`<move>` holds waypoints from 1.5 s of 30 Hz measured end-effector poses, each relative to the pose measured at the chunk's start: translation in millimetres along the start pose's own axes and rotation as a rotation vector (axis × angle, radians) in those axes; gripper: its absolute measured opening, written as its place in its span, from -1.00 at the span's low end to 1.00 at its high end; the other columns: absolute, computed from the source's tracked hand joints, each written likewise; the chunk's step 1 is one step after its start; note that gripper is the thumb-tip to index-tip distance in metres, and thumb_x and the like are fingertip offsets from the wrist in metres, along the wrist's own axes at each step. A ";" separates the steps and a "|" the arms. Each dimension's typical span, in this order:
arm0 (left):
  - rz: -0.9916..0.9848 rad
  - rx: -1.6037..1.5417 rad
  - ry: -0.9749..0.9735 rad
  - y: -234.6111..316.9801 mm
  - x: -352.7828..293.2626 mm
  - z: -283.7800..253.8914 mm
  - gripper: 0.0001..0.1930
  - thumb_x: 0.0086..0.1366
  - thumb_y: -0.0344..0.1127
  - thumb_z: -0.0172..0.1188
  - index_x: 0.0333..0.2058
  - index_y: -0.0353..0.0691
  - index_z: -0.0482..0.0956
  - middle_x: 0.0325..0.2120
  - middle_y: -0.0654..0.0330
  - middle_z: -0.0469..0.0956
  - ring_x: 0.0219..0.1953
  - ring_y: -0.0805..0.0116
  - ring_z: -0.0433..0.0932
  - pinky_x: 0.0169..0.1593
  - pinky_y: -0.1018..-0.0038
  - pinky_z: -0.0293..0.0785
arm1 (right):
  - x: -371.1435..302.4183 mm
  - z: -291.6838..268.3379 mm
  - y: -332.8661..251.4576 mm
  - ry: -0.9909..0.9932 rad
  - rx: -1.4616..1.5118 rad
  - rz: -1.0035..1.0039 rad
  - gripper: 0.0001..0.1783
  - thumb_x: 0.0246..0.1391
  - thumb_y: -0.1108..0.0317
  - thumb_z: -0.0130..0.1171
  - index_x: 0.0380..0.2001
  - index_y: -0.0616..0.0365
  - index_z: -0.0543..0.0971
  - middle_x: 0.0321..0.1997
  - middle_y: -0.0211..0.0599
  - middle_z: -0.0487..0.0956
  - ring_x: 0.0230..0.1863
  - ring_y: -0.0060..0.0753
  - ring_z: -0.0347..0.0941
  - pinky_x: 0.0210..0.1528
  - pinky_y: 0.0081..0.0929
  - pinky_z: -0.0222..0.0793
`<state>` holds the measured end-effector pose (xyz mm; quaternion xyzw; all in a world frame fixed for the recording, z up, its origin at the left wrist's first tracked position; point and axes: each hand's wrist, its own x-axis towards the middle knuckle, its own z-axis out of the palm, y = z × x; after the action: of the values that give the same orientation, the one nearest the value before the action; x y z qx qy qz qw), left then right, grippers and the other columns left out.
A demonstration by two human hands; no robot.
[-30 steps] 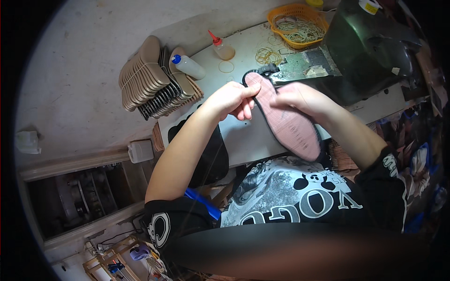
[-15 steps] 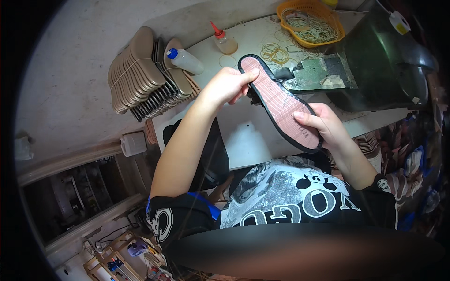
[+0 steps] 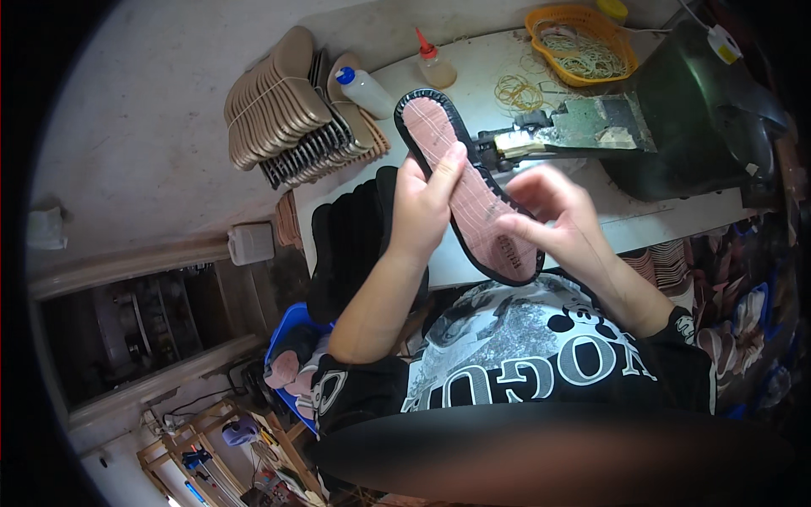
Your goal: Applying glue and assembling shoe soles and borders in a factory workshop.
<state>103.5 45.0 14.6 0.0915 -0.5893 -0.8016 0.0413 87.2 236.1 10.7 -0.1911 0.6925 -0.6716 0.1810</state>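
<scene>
A shoe insole [image 3: 481, 198] hangs tilted over the table's near part, its pink underside facing up and a black edging running round it. My left hand [image 3: 429, 201] is closed round its left side near the middle, thumb pressed on the pink face. By the lower right edge, my right hand [image 3: 564, 215] has its thumb and fingers apart. The right thumb tip overlaps the pink face; whether it touches cannot be made out. Just beyond the insole stands a green sewing machine [image 3: 591, 127], its working end partly hidden behind the insole.
Bundled beige insoles [image 3: 274, 106] lean at the back left beside a blue-capped bottle [image 3: 367, 91]. A red-tipped bottle [image 3: 437, 69] and a yellow basket [image 3: 583, 51] of cords stand behind. Black pieces [image 3: 346, 245] lie at the table's left; a blue bin [image 3: 291, 325] sits below.
The insole has come left and nearer to me. My left hand has shifted from its far end to its middle. My right hand has loosened from the near end. The view has shifted.
</scene>
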 end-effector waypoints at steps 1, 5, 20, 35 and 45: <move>0.082 0.076 0.009 -1.3 -7.8 4.2 -0.84 0.34 -0.33 0.11 -0.23 -0.32 0.49 -0.39 0.30 0.54 -0.36 0.61 0.48 -0.25 0.62 0.42 | 0.3 2.3 -11.6 0.104 -0.060 -0.081 -0.74 -0.05 0.34 0.36 -0.32 0.19 0.52 -0.38 -0.37 0.55 -0.39 -0.59 0.45 -0.30 -0.58 0.40; 0.257 0.246 0.063 -5.9 -33.0 23.4 -0.80 0.37 -0.29 0.08 -0.26 -0.35 0.47 -0.40 0.30 0.54 -0.39 0.62 0.44 -0.29 0.62 0.39 | 0.4 -2.2 -21.0 0.137 -0.439 -0.483 -0.82 -0.07 0.37 0.30 -0.39 0.20 0.56 -0.44 -0.25 0.54 -0.44 -0.29 0.50 -0.31 -0.47 0.42; 0.386 0.531 0.128 -2.5 -60.7 49.9 -0.78 0.37 -0.33 0.02 -0.27 -0.44 0.47 -0.42 0.14 0.53 -0.37 0.47 0.44 -0.22 0.51 0.38 | 7.0 -15.1 -41.3 -0.047 -1.023 -0.706 -0.83 -0.33 0.35 0.22 -0.72 0.14 0.43 -0.66 -0.30 0.47 -0.56 -0.22 0.48 -0.46 -0.33 0.37; 0.414 0.580 0.243 -14.1 -51.5 32.5 -0.80 0.37 -0.35 0.03 -0.22 -0.43 0.44 -0.37 0.22 0.52 -0.36 0.56 0.41 -0.22 0.60 0.36 | 12.3 -23.6 -31.0 -0.036 -1.019 -0.778 -0.87 -0.13 0.40 0.20 -0.54 0.19 0.47 -0.58 -0.24 0.45 -0.49 -0.19 0.45 -0.35 -0.31 0.38; 0.410 0.417 0.131 -24.9 -35.8 34.5 -0.62 0.35 -0.41 0.03 0.06 -0.42 0.19 -0.11 0.11 0.41 -0.09 0.45 0.41 0.04 0.51 0.32 | 7.1 -11.7 1.7 0.117 -0.739 -0.665 -0.80 -0.10 0.36 0.31 -0.41 0.19 0.54 -0.47 -0.24 0.52 -0.41 -0.22 0.49 -0.31 -0.37 0.42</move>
<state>132.8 91.1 4.3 0.0286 -0.7437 -0.6304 0.2208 75.0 242.7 9.4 -0.4150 0.7948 -0.4121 -0.1618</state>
